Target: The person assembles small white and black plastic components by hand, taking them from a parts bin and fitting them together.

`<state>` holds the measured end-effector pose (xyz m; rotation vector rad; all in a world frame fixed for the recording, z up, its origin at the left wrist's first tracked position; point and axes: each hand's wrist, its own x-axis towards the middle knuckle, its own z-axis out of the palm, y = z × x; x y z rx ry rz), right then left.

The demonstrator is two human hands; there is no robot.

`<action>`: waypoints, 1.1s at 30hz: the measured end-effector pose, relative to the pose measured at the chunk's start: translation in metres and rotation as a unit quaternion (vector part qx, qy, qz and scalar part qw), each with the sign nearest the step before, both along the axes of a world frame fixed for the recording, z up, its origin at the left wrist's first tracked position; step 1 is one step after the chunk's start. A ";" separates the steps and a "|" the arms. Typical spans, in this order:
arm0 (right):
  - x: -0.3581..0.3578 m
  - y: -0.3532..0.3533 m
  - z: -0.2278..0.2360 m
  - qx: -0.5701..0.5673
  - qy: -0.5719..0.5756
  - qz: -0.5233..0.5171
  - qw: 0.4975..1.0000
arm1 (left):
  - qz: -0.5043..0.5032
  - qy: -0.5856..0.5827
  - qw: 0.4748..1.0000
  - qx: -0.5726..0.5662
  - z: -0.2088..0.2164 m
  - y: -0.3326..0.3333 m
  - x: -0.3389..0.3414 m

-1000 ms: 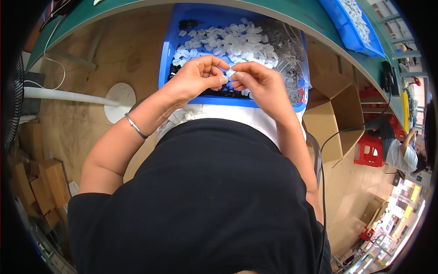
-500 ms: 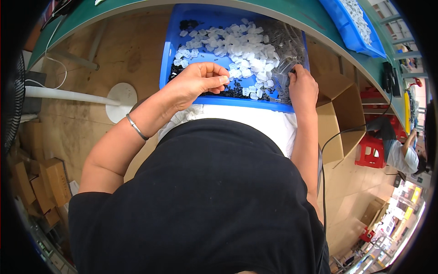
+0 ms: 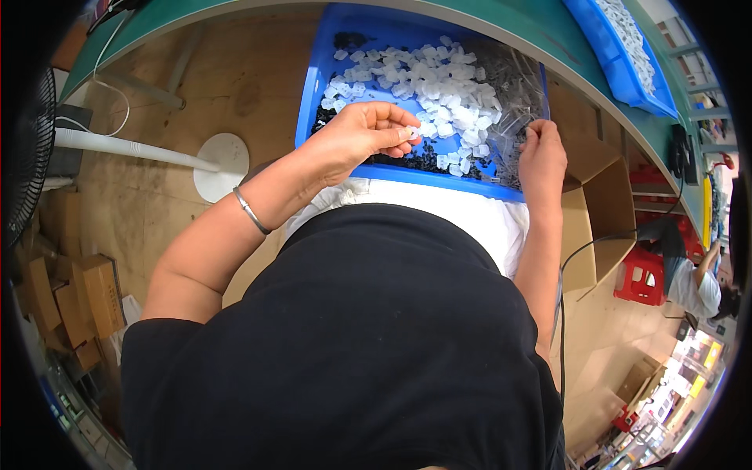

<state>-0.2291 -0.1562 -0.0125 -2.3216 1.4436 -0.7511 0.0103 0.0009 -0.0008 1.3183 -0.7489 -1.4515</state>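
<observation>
A: What is the left hand (image 3: 362,139) holding?

B: A small white piece (image 3: 413,132). The hand is closed on it, thumb against forefinger, above the near part of the blue tray (image 3: 305,117).

A: And the right hand (image 3: 543,160)?

B: It is at the tray's right side, by the clear strips (image 3: 509,110), with its fingers curled in. I cannot tell whether it grips anything (the fingertips are too small to read at this size).

A: So the hands are well apart?

B: Yes, with part of the tray between them.

A: What else is in there?

B: A heap of white pieces (image 3: 439,86) spreads over the middle, with loose ones nearer the person. Black bits (image 3: 424,160) lie along the near side, and more sit toward the left.

A: Where does the tray stand?

B: Right in front of the person, just beyond a white cloth (image 3: 423,197) and close to the green table (image 3: 517,19). A second tray (image 3: 611,59), full of pale pieces, is on that table to the right.

A: Anything round about?

B: An open cardboard box (image 3: 611,219) to the right, a red stool (image 3: 644,278) past it, and another person (image 3: 695,291) beside the stool.
</observation>
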 end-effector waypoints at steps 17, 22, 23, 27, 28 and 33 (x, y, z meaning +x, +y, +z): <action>0.056 0.061 0.017 0.417 -0.331 0.231 0.814 | 0.016 -0.057 0.998 -0.012 0.003 0.002 -0.009; 0.059 0.061 0.014 0.432 -0.339 0.205 0.810 | 0.026 -0.057 0.997 -0.033 0.001 0.002 -0.010; 0.059 0.062 0.014 0.438 -0.335 0.202 0.809 | 0.027 -0.057 0.997 -0.033 0.001 0.002 -0.010; 0.060 0.064 0.015 0.441 -0.336 0.195 0.809 | 0.044 -0.046 0.998 -0.030 -0.001 0.001 -0.010; 0.060 0.064 0.015 0.444 -0.338 0.194 0.807 | 0.053 -0.042 0.997 -0.038 -0.001 0.001 -0.010; 0.061 0.065 0.014 0.463 -0.345 0.195 0.793 | 0.083 -0.035 0.995 -0.053 -0.001 0.000 -0.017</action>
